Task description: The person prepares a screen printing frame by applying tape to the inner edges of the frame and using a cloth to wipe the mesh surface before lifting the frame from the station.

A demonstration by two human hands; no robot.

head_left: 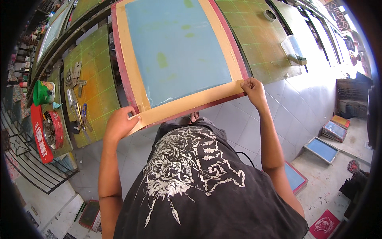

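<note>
A screen-printing frame [120, 51] with red-painted edges lies in front of me, its blue mesh [181, 55] marked by several greenish patches. Tan tape runs along both long sides. Across the near edge stretches another strip of tan tape [187, 102], held between my hands. My left hand [119, 124] pinches its left end, which sticks out past the frame's near left corner. At the near right corner, my right hand [254, 91] has thumb and fingers closed on the other end. Whether the strip's whole length touches the frame, I cannot tell.
On the left board [97, 59] lie scissors [84, 113], a blue-handled cutter and metal hinge plates [77, 71]. Beside it stand a green tub [43, 92] and a red tin [55, 129]. A tape roll [269, 15] and clear container [292, 49] sit right. Frames [321, 150] rest lower right.
</note>
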